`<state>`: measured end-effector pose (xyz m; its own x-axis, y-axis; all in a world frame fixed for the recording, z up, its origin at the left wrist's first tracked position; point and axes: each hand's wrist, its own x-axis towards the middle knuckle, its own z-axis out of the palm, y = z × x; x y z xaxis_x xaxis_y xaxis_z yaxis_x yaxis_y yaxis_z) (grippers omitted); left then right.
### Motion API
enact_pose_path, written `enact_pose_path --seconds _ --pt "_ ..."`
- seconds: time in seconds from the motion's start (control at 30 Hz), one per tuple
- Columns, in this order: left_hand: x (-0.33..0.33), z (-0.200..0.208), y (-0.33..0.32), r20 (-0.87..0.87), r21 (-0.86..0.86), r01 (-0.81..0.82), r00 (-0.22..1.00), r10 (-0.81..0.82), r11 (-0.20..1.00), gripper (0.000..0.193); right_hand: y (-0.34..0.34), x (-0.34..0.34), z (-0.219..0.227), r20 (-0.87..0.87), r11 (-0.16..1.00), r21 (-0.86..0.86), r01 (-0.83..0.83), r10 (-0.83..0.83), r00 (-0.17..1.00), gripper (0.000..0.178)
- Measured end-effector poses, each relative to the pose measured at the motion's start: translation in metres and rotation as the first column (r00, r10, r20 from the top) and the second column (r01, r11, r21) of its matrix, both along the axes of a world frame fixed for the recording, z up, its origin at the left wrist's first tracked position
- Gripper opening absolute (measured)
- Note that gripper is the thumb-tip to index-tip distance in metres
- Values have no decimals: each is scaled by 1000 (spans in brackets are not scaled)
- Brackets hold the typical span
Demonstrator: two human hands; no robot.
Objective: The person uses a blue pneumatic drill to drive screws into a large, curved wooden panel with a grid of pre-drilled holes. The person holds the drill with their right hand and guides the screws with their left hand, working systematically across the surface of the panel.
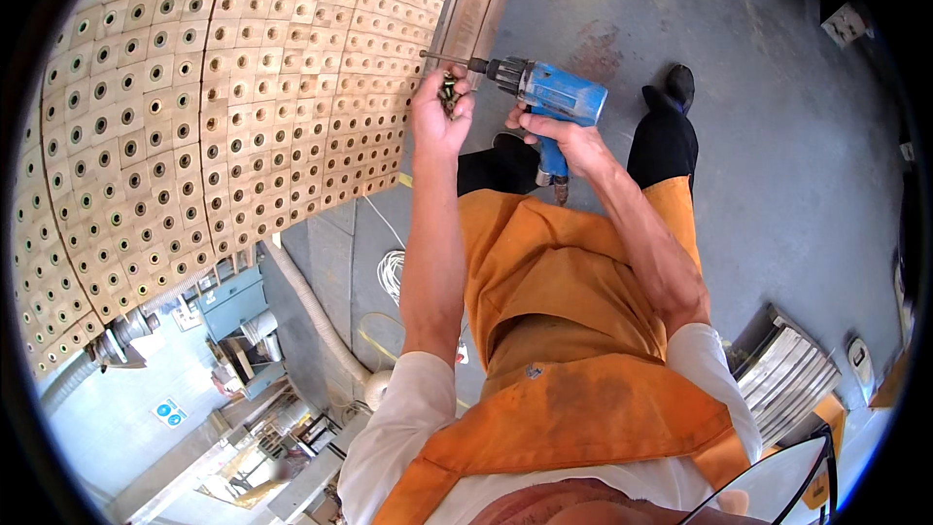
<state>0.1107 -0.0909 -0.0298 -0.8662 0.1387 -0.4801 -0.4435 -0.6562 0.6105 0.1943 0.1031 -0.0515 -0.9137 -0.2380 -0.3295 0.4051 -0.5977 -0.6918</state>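
My right hand (pixel 564 133) is wrapped round the grip of a blue power drill (pixel 566 92), which is held level and points left. A black chuck (pixel 505 73) at its front carries a long thin metal driver rod (pixel 443 57), whose tip is at the edge of a large stack of pale wooden blocks (pixel 326 58). My left hand (pixel 439 122) is cupped under the rod, fingers curled round several small brassy metal inserts (pixel 448 95). The blocks have rows of round holes. Many at the left and lower side show dark metal-rimmed inserts, while others toward the upper right look bare.
A brown beam (pixel 478 0) runs along the stack's far right side. On the grey floor (pixel 768 136) lie a coil of white cable (pixel 391 275) and a ribbed hose (pixel 316 306). A slatted metal object (pixel 787 379) stands at lower right. My orange apron (pixel 554 272) hangs below my hands.
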Motion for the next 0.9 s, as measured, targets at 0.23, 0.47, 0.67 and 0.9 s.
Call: enact_pose_path --seconds 0.23,0.47,0.67,0.9 --pt "39 -20 -7 94 44 148 984 -152 988 26 1 -1 1 -41 997 80 -18 21 999 23" --pt "45 -24 -13 47 -121 88 995 -83 989 24 5 0 3 -1 999 34 -29 29 1000 29" --pt "11 -3 -13 -65 82 9 998 -4 997 23 34 17 3 -65 994 86 -63 69 995 29" --pt "5 11 0 -49 -245 84 994 -99 966 25 47 23 -13 -50 994 12 -104 105 993 28"
